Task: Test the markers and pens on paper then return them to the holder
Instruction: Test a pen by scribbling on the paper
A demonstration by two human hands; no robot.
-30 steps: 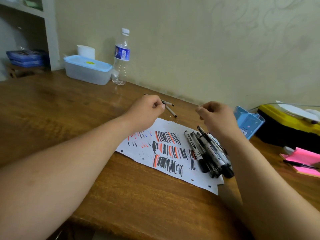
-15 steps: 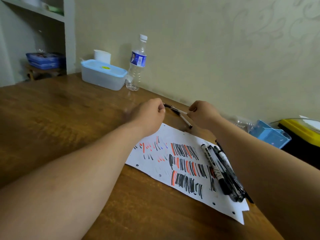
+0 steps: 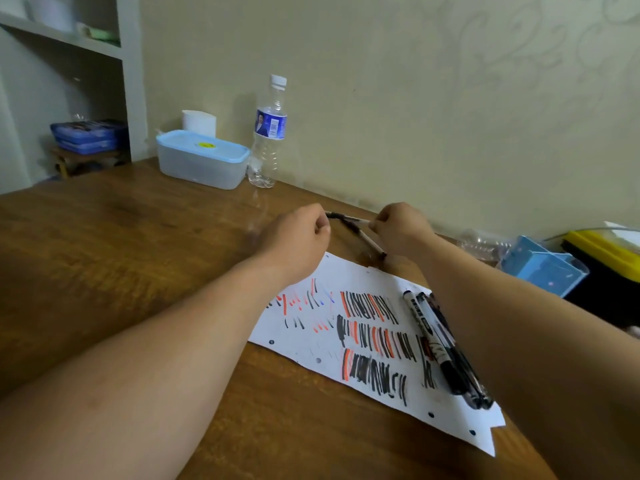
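Pens (image 3: pixel 347 219) clamped in my left hand (image 3: pixel 298 237), right hand (image 3: pixel 401 230) pinching one's far end. Markers (image 3: pixel 437 345) on paper (image 3: pixel 349 273), nearer me than right hand.

The thin black-and-white pens (image 3: pixel 360 234) run out of sight inside the left hand (image 3: pixel 298 233) and right hand (image 3: pixel 403 226). The right forearm (image 3: pixel 519 341) hides part of the black marker pile (image 3: pixel 436 337). The frame's right edge crops the yellow-lidded box (image 3: pixel 602 251).
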